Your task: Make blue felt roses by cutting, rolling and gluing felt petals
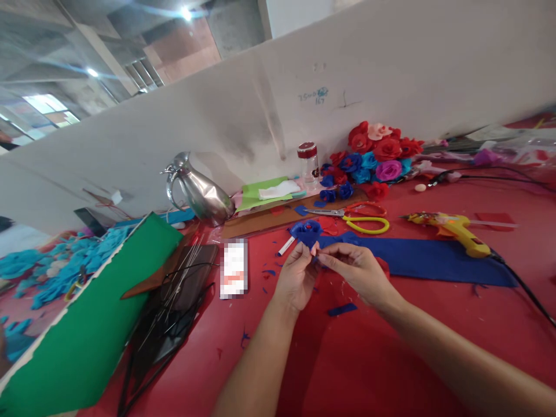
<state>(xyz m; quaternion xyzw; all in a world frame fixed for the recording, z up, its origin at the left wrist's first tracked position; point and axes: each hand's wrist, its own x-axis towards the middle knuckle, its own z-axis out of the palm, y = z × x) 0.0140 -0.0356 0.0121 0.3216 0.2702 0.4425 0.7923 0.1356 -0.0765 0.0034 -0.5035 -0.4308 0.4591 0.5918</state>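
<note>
A blue artificial flower [307,230] with curled petals sits upright in the fingers of my left hand [299,277], which pinches it at the base. My right hand [359,269] is closed in a pinch at the flower's underside, where a bit of blue shows by the fingertips. The exact grip is partly hidden by the fingers. Behind my right hand a long blue strip of material [447,260] lies on the red table [369,359]. Scissors [367,225] with yellow and orange handles lie just beyond the hands. A small blue scrap [342,310] lies below them.
A yellow glue gun [456,226] with a black cord lies at right. Finished flowers [386,147] are heaped by the wall near a red-lidded jar [308,165]. A metal jug [202,194], a phone [233,269] and a green board [87,324] are at left.
</note>
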